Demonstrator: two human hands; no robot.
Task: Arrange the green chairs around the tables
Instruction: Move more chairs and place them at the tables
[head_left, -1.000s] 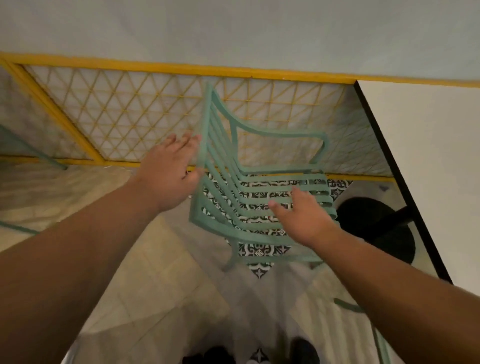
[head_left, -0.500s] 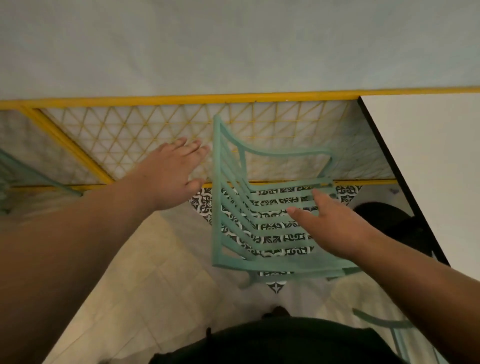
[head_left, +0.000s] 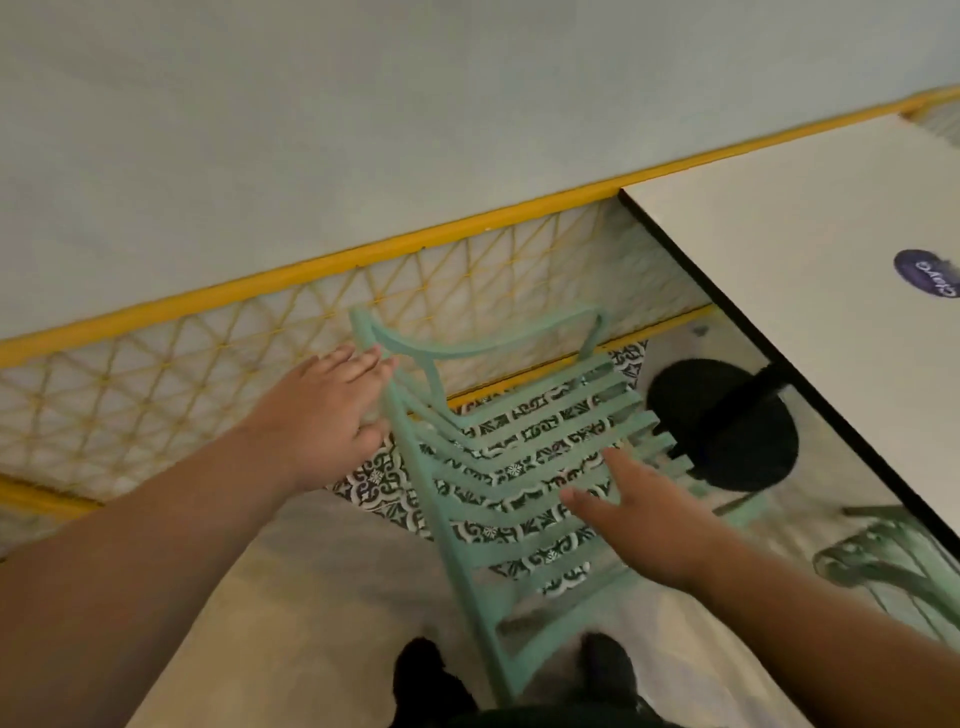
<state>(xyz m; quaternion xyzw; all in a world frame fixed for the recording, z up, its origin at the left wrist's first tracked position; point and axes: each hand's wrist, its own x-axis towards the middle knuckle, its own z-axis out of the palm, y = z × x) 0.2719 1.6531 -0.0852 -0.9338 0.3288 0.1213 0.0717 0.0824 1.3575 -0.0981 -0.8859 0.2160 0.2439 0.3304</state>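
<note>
- A green chair (head_left: 524, 499) with a slatted seat and back stands on patterned floor tiles (head_left: 374, 480), just left of a white table (head_left: 810, 291) and in front of a yellow lattice railing (head_left: 156, 374).
- The person's left hand (head_left: 327, 415) lies against the left edge of the chair's backrest, fingers spread flat and loose, not wrapped round the frame.
- The right hand (head_left: 644, 525) is open over the seat slats, palm down, fingers extended; whether it touches them cannot be told.
- The table's black round base (head_left: 727, 423) sits on the floor just right of the chair's seat front.
- A second green chair (head_left: 893, 566) shows partly under the table's near edge, right of the first chair.
- Dark shoes (head_left: 431, 675) appear below the chair.
</note>
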